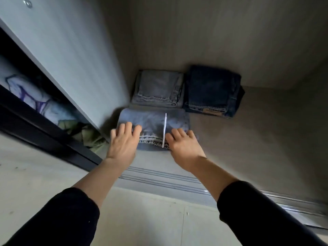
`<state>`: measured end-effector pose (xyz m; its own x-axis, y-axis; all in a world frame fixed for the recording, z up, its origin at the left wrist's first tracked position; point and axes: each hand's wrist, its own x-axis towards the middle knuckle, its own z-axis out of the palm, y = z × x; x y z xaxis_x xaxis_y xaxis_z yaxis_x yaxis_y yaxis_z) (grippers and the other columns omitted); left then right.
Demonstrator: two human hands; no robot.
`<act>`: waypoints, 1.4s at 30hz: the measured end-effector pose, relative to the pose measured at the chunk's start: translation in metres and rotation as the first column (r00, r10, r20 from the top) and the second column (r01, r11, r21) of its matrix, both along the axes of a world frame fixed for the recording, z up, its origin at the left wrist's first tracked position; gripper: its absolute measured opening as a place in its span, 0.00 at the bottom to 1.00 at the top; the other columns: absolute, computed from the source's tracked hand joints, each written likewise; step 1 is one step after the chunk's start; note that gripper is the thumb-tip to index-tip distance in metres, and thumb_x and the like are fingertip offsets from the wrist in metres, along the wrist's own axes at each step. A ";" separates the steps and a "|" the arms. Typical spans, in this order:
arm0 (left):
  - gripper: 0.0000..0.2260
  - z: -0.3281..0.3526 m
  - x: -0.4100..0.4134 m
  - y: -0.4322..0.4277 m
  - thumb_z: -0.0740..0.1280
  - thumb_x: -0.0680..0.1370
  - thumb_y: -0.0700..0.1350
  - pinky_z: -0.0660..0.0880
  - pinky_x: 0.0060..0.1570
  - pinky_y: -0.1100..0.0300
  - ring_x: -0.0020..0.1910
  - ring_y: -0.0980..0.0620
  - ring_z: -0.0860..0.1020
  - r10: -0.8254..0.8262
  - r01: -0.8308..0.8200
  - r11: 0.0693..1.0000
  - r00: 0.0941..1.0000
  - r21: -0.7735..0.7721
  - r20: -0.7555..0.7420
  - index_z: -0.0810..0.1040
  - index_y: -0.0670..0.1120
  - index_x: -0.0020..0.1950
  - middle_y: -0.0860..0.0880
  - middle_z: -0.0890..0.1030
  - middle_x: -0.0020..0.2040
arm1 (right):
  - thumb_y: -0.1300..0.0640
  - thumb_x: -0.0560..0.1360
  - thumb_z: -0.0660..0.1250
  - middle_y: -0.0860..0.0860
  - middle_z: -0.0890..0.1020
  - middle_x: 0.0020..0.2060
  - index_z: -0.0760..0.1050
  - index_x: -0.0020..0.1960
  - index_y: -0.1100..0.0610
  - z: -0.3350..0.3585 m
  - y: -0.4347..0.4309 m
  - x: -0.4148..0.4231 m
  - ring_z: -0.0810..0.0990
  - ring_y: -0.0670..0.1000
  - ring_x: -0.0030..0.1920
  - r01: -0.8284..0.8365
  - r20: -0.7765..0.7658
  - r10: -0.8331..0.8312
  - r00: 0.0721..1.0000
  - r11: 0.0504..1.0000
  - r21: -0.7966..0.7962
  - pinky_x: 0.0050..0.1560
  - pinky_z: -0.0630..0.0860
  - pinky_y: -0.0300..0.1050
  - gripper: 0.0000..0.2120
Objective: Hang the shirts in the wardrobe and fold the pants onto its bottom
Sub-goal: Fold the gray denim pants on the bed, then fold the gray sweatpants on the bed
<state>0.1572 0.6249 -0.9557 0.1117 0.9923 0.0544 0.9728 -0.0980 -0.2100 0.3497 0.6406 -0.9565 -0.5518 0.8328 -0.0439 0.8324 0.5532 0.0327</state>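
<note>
- Your left hand (124, 141) rests open, fingers stretched flat on top of the folded light blue jeans (152, 121).
- Your right hand (182, 142) touches the same jeans at their near edge with bent fingers; you cannot tell whether it grips or only presses.
- These jeans lie on the wardrobe bottom (248, 130), front left, with a white cord (164, 128) lying across them.
- Just behind are folded grey jeans (158, 87), and beside those, folded dark jeans (213, 89).
- The dark pair carries a tan patch (212, 110); its writing is too blurred to read.
</note>
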 end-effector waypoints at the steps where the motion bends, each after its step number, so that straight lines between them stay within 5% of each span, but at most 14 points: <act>1: 0.16 -0.020 -0.002 -0.008 0.67 0.69 0.36 0.72 0.43 0.51 0.49 0.42 0.75 -0.005 0.004 0.999 1.000 -0.049 -0.010 0.74 0.47 0.55 0.44 0.74 0.48 | 0.60 0.74 0.64 0.55 0.72 0.59 0.70 0.62 0.58 -0.024 -0.004 -0.001 0.69 0.58 0.62 -0.002 0.038 0.005 0.999 0.997 -0.074 0.56 0.66 0.53 0.17; 5: 0.11 -0.062 -0.010 -0.027 0.57 0.71 0.39 0.73 0.34 0.52 0.39 0.42 0.77 -0.057 0.057 0.998 0.998 -0.037 -0.007 0.78 0.46 0.46 0.44 0.75 0.40 | 0.59 0.78 0.59 0.53 0.70 0.63 0.67 0.68 0.57 -0.074 -0.020 0.001 0.66 0.56 0.66 0.054 0.042 -0.047 0.998 0.977 -0.208 0.62 0.64 0.53 0.18; 9: 0.11 -0.056 -0.019 -0.011 0.70 0.68 0.33 0.74 0.36 0.52 0.41 0.41 0.77 0.022 -0.022 0.999 1.000 -0.029 0.000 0.78 0.44 0.47 0.42 0.75 0.41 | 0.63 0.78 0.61 0.54 0.68 0.67 0.63 0.72 0.57 -0.075 -0.012 -0.009 0.63 0.56 0.71 0.019 -0.040 -0.029 0.999 0.972 -0.234 0.67 0.64 0.51 0.23; 13: 0.18 -0.054 -0.031 0.006 0.60 0.73 0.33 0.74 0.48 0.51 0.55 0.42 0.72 0.106 -0.097 0.988 0.992 -0.119 0.070 0.72 0.46 0.61 0.43 0.73 0.54 | 0.68 0.78 0.59 0.50 0.55 0.77 0.51 0.78 0.54 -0.073 -0.001 -0.024 0.46 0.51 0.78 0.082 -0.128 -0.140 0.982 0.922 -0.380 0.76 0.48 0.51 0.33; 18: 0.27 -0.033 -0.030 -0.006 0.62 0.74 0.38 0.71 0.56 0.53 0.64 0.44 0.68 0.186 -0.115 0.925 0.968 -0.363 0.168 0.61 0.51 0.72 0.46 0.67 0.64 | 0.57 0.79 0.60 0.51 0.58 0.77 0.53 0.77 0.55 -0.040 -0.014 -0.018 0.52 0.51 0.77 0.170 -0.198 -0.305 0.931 0.846 -0.506 0.75 0.54 0.50 0.29; 22: 0.24 0.033 0.002 -0.029 0.61 0.77 0.44 0.71 0.58 0.51 0.67 0.45 0.66 0.214 -0.088 0.890 0.946 -0.447 0.242 0.61 0.51 0.73 0.47 0.67 0.68 | 0.53 0.78 0.63 0.53 0.66 0.72 0.58 0.74 0.56 0.035 -0.048 0.000 0.63 0.54 0.72 0.246 -0.260 -0.435 0.862 0.807 -0.538 0.67 0.63 0.49 0.27; 31: 0.14 0.283 0.120 -0.107 0.57 0.79 0.47 0.71 0.50 0.52 0.60 0.45 0.72 0.044 0.146 0.883 0.921 -0.447 0.388 0.69 0.48 0.65 0.46 0.73 0.62 | 0.48 0.77 0.63 0.53 0.69 0.70 0.60 0.74 0.56 0.289 -0.166 0.097 0.65 0.55 0.69 0.494 -0.168 -0.698 0.696 0.635 -0.594 0.66 0.66 0.49 0.28; 36: 0.13 0.409 0.207 -0.163 0.57 0.79 0.46 0.70 0.52 0.53 0.60 0.44 0.71 -0.149 0.360 0.833 0.878 -0.421 0.455 0.70 0.47 0.63 0.45 0.74 0.60 | 0.47 0.77 0.63 0.53 0.71 0.69 0.61 0.74 0.55 0.420 -0.257 0.164 0.66 0.56 0.69 0.650 -0.155 -0.841 0.518 0.505 -0.568 0.66 0.68 0.50 0.29; 42: 0.15 0.484 0.348 -0.238 0.57 0.79 0.46 0.69 0.55 0.54 0.64 0.46 0.68 -0.325 0.557 0.739 0.788 -0.379 0.523 0.70 0.48 0.65 0.46 0.73 0.64 | 0.46 0.76 0.65 0.53 0.72 0.68 0.63 0.72 0.55 0.505 -0.367 0.277 0.68 0.57 0.67 0.774 -0.179 -0.942 0.283 0.335 -0.538 0.65 0.68 0.51 0.28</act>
